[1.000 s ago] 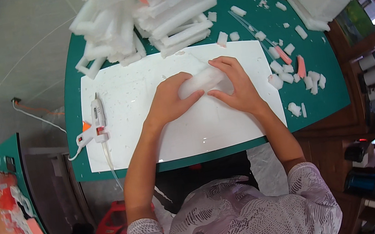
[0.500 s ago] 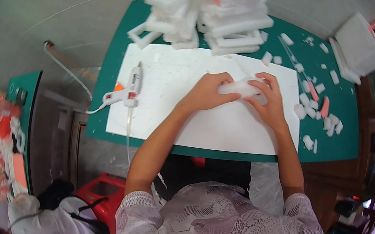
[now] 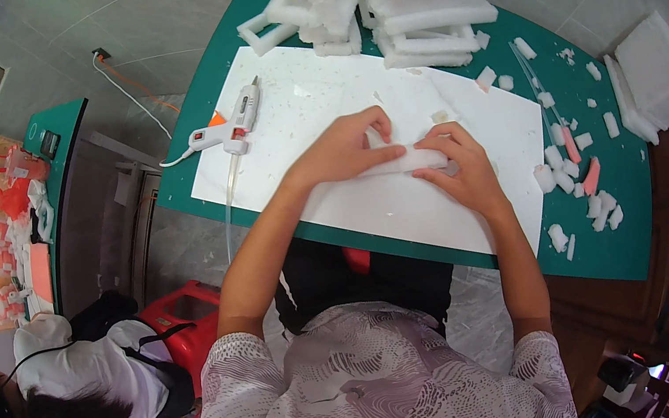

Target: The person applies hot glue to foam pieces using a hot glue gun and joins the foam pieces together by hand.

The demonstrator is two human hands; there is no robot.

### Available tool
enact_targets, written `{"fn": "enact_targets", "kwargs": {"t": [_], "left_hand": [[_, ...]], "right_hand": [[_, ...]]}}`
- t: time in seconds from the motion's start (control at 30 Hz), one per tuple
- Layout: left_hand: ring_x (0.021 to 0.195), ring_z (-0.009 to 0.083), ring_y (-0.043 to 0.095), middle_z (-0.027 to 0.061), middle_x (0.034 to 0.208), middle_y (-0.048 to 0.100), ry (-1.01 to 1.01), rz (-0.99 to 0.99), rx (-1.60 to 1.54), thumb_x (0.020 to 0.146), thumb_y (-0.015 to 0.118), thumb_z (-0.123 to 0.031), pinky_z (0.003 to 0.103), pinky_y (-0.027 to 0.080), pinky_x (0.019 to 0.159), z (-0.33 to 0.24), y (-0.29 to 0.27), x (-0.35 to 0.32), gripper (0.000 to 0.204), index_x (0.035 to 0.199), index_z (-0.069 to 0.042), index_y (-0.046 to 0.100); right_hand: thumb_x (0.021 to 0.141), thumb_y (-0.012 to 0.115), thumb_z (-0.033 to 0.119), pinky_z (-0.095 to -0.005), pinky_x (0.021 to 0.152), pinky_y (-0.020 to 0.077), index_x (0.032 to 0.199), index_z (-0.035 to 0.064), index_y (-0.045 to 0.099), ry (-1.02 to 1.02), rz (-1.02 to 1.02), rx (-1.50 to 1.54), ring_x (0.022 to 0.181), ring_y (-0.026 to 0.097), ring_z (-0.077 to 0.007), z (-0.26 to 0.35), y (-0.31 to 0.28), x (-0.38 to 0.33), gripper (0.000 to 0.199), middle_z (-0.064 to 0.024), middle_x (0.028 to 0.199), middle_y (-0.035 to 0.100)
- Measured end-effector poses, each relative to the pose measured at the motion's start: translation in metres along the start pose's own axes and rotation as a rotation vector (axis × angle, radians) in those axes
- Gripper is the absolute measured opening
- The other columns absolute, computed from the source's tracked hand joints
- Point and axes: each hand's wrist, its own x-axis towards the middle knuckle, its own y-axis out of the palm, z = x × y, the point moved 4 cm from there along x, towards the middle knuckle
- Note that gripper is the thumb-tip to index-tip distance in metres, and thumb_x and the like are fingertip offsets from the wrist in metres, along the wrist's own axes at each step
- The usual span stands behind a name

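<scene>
Presumably for steadiness, the right hand (image 3: pixel 461 166) pinches one end of the white foam strip (image 3: pixel 414 162) over the white board (image 3: pixel 344 212), while the left hand (image 3: pixel 344 148) curls at the other, its exact grip unclear.

The left grip (image 3: pixel 346 149) and right grip (image 3: pixel 463 166) hold a white foam piece (image 3: pixel 411 162) over a white sheet (image 3: pixel 353 214) on the green tabletop (image 3: pixel 617 240). A glue gun (image 3: pixel 242 122) lies left; foam frames (image 3: pixel 429 9) stand stacked beyond, foam scraps (image 3: pixel 554 159) scattered right.
</scene>
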Motion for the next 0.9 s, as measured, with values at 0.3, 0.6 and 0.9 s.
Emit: {"fn": "enact_targets", "kwargs": {"t": [0.3,0.6,0.9], "left_hand": [[0.064,0.0225,0.058,0.0133,0.083,0.066,-0.052,-0.115,0.342,0.094,0.067,-0.022,0.032,0.047,0.064,0.007,-0.009,-0.014,0.022,0.095,-0.001,0.063],[0.132,0.0380,0.045,0.0151,0.136,0.052,0.218,-0.114,0.682,0.076,0.079,-0.014,0.045,0.039,0.108,-0.027,0.001,-0.076,0.033,0.107,-0.008,0.067],[0.109,0.0351,0.056,0.0155,0.115,0.060,0.184,-0.321,0.493,0.075,0.080,-0.012,0.042,0.046,0.096,-0.030,-0.003,-0.087,0.034,0.105,-0.005,0.066]], "right_hand": [[0.081,0.081,0.022,-0.0369,0.090,0.0497,0.107,0.0059,0.071,-0.102,-0.013,-0.168,0.108,0.059,-0.0300,-0.005,0.020,-0.006,0.032,-0.0119,0.112,0.061],[0.083,0.080,0.021,-0.0372,0.094,0.0479,0.111,0.0060,0.068,-0.019,-0.004,-0.134,0.113,0.056,-0.0305,-0.011,0.021,-0.008,0.034,-0.0117,0.120,0.058],[0.078,0.081,0.012,-0.0389,0.099,0.0455,0.113,0.0082,0.070,-0.136,-0.089,-0.045,0.115,0.057,-0.0291,-0.001,0.010,-0.004,0.037,-0.0102,0.118,0.065]]}}
